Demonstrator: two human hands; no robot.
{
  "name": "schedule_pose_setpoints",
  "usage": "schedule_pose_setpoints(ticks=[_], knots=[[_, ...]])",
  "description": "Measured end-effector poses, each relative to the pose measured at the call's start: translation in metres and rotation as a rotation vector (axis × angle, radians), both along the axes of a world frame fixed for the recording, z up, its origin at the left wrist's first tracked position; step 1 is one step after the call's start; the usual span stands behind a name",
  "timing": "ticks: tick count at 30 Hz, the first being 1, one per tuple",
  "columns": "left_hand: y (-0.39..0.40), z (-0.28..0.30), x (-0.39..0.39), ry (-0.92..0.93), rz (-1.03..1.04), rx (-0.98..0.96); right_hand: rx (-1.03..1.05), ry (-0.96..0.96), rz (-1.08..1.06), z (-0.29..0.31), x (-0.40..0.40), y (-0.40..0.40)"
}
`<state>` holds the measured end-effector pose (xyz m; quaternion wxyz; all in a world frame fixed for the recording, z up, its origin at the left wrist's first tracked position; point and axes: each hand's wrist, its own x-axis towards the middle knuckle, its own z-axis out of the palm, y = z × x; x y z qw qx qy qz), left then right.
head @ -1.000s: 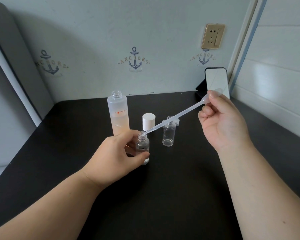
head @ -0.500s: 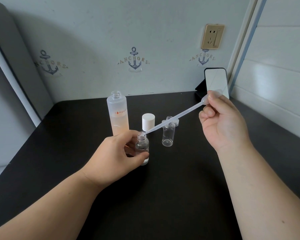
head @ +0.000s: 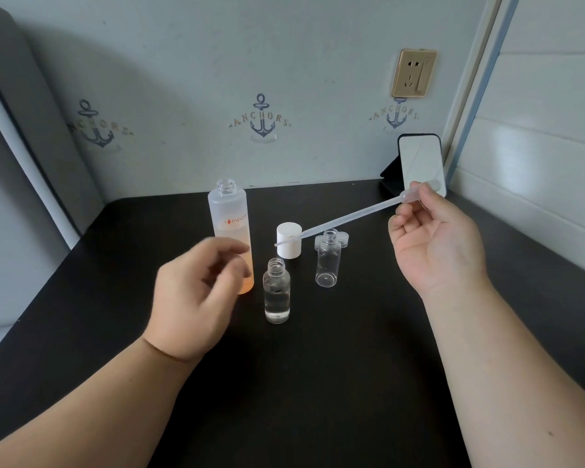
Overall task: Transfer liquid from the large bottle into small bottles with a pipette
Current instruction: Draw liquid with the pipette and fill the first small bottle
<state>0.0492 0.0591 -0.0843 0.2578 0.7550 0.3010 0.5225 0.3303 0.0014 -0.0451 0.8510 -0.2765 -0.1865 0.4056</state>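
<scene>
Black desk [head: 318, 383]: right hand [head: 436, 244] pinches pipette [head: 338, 221], left hand [head: 196, 295] loosely curled, empty, blurred; I'd steady the large bottle [head: 232, 231] before dipping the tip.

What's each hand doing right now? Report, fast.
Left hand: open, loosely curled, holding nothing.
Right hand: pinching the pipette bulb.

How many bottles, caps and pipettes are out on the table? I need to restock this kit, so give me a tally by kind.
Large bottles: 1, the large bottle, open
Small bottles: 2, the near small bottle, the far small bottle
White caps: 1, the white cap
Clear small caps: 2, clear caps, partly hidden
Pipettes: 1, the pipette
Total: 7
</scene>
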Motion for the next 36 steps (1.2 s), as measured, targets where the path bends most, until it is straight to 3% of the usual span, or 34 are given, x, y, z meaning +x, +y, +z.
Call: schedule_pose_setpoints(ticks=[4, 11, 14, 21, 36], knots=[[0.009, 0.001, -0.001, -0.130, 0.208, -0.074, -0.017, 0.015, -0.004, 0.000, 0.000, 0.000], [0.030, -0.009, 0.009, 0.038, 0.079, -0.370, -0.018, 0.045, -0.009, -0.001, -0.001, 0.000], [0.034, -0.011, 0.011, 0.149, 0.148, -0.344, 0.003, 0.035, 0.003, -0.001, -0.001, 0.001], [0.028, -0.006, 0.009, 0.095, 0.091, -0.304, 0.069, 0.038, 0.028, 0.000, -0.002, 0.001], [0.026, -0.006, 0.008, 0.230, 0.165, -0.128, 0.069, -0.049, -0.016, 0.000, 0.001, 0.000]])
